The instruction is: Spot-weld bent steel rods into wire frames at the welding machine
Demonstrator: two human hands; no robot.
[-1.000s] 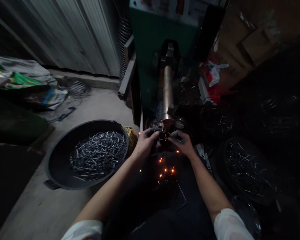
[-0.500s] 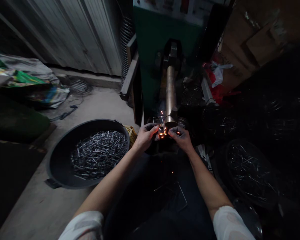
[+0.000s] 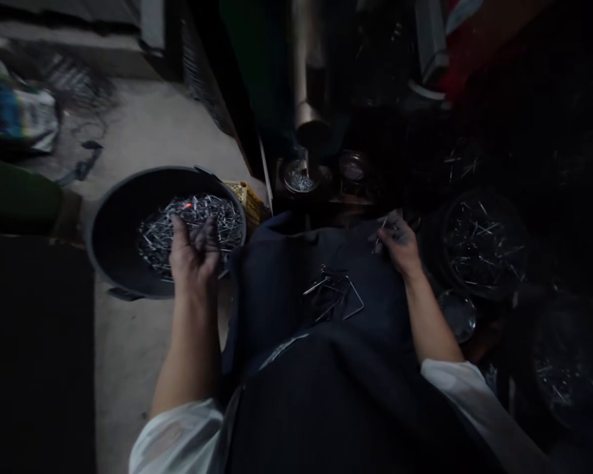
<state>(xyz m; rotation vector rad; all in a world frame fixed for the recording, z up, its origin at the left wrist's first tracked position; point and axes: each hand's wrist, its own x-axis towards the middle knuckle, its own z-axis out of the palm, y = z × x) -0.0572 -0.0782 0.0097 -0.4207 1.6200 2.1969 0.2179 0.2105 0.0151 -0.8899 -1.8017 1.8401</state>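
my lap, under dark blue cloth (image 3: 271, 283), lies between the fingers of my left hand (image 3: 196, 255) and those of my right hand (image 3: 401, 245); a small loose pile of bent wires (image 3: 354, 308) rests on it, nearer my body than either set of fingers. past my left fingertips, a black basin (image 3: 121, 197) carries heaped thin metal pieces (image 3: 159, 245), one spot glowing orange. farther forward and left, the grey floor (image 3: 172, 118) bears a printed sack (image 3: 34, 115) and tangled wire (image 3: 74, 80).
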